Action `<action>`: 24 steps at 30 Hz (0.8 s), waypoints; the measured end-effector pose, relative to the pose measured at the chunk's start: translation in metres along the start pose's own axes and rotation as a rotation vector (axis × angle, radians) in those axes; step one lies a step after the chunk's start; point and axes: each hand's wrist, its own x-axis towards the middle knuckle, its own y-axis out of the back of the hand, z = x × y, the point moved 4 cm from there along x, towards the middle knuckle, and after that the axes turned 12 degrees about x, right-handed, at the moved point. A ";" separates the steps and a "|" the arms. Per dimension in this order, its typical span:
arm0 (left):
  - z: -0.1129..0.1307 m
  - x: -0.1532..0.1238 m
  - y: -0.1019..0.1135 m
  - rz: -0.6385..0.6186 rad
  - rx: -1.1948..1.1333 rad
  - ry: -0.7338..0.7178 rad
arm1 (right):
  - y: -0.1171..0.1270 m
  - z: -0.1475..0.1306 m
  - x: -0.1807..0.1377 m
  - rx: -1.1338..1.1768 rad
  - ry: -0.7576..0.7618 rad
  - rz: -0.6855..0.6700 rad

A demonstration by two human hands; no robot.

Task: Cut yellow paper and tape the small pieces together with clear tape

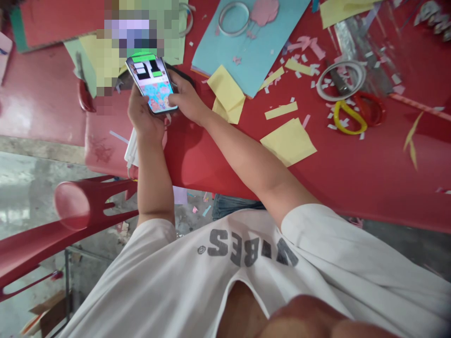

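A smartphone (151, 84) is held up over the red table, its screen lit with a colourful picture and green bars. My left hand (143, 117) cradles it from below. My right hand (186, 97) grips its right edge, with the fingers curled against the side. Under my left wrist lies a white folded item (132, 150), possibly paper or a mask. The nearest loose paper is a folded yellow sheet (227, 94), just to the right of my right hand.
The red table (225, 162) is strewn with paper scraps, a yellow sheet (289, 141), a blue card (246, 47) and a white tape ring (340, 80). Yellow and red scissors handles (350, 117) lie right. A red chair (72, 205) stands left, above a concrete floor (24, 188).
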 end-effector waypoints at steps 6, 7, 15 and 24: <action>0.003 -0.001 0.000 -0.016 0.048 -0.077 | -0.002 -0.009 -0.002 -0.049 -0.021 0.011; 0.003 -0.001 -0.001 -0.015 0.054 -0.080 | -0.002 -0.009 -0.002 -0.063 -0.025 0.011; 0.006 -0.003 -0.005 -0.007 0.035 -0.074 | -0.003 -0.013 -0.003 -0.129 -0.029 0.007; 0.000 -0.001 0.000 0.003 0.071 -0.061 | -0.003 -0.007 0.000 -0.046 -0.008 0.004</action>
